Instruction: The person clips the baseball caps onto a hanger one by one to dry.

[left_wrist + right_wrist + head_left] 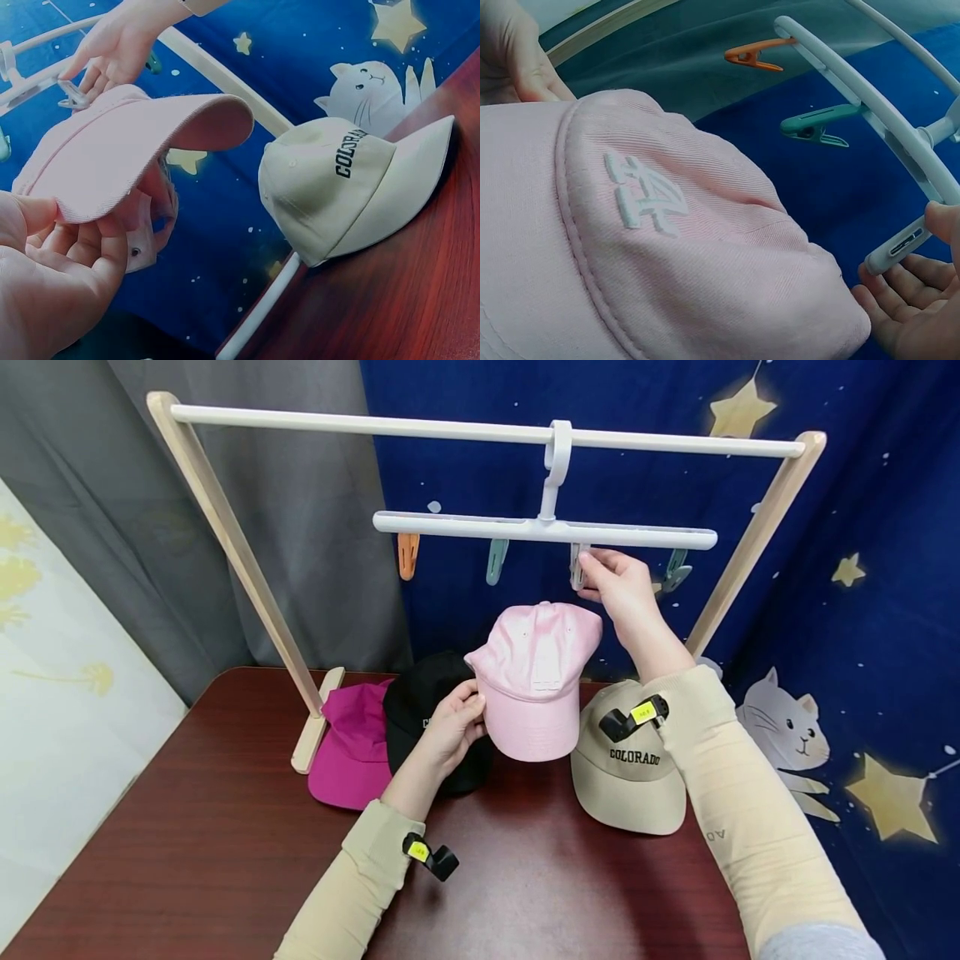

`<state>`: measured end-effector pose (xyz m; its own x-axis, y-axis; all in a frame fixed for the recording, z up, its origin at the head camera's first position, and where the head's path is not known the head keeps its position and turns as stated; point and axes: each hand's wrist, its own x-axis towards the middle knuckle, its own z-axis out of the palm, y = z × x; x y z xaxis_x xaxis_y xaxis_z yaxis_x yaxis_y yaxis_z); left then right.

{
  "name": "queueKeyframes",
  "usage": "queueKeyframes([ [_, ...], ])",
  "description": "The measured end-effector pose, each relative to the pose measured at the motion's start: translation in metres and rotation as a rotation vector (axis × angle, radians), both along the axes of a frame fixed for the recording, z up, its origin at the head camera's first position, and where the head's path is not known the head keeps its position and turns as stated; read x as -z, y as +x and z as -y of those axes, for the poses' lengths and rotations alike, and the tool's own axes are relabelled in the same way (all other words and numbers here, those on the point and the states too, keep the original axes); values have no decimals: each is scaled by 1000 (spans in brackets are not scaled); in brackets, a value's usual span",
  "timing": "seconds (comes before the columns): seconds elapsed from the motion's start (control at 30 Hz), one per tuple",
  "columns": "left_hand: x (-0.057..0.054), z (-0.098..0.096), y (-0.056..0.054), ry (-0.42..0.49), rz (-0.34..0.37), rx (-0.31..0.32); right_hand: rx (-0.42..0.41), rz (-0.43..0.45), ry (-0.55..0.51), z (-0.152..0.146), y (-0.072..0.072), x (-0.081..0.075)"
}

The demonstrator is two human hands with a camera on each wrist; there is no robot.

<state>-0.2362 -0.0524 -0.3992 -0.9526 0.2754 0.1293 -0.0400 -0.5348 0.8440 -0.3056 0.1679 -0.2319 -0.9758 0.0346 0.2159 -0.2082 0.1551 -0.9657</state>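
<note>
A pink baseball cap (534, 672) with white embroidered lettering is held up in the air, brim downward. My left hand (452, 724) pinches it at the brim's left edge, thumb on one side and fingers behind, as the left wrist view shows. Just above the crown, my right hand (618, 589) grips a grey-white clothes clip (577, 567) between thumb and fingers. The clip hangs from a white hanger bar (465, 525), whose hook (557, 452) sits over a rod. In the right wrist view the cap's crown (720, 247) lies close below that clip.
Orange (407, 557) and teal clips (497, 562) hang along the bar, with another green clip (677, 570) at its right end. Below, a magenta cap (348, 743), a black cap (420, 693) and a beige COLORADO cap (630, 785) rest on the brown table (187, 827). Wooden posts (240, 552) support the rod.
</note>
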Motion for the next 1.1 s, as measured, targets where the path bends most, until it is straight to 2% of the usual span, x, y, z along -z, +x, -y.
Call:
queueKeyframes([
  [0.4, 2, 3, -1, 12, -11, -5, 34, 10, -15, 3, -3, -3],
  [0.77, -1, 5, 1, 15, 0, -17, 1, 6, 14, 2, -1, -3],
  [1.1, -1, 5, 3, 39, -5, -18, -16, -27, -119, 2, 1, -1],
])
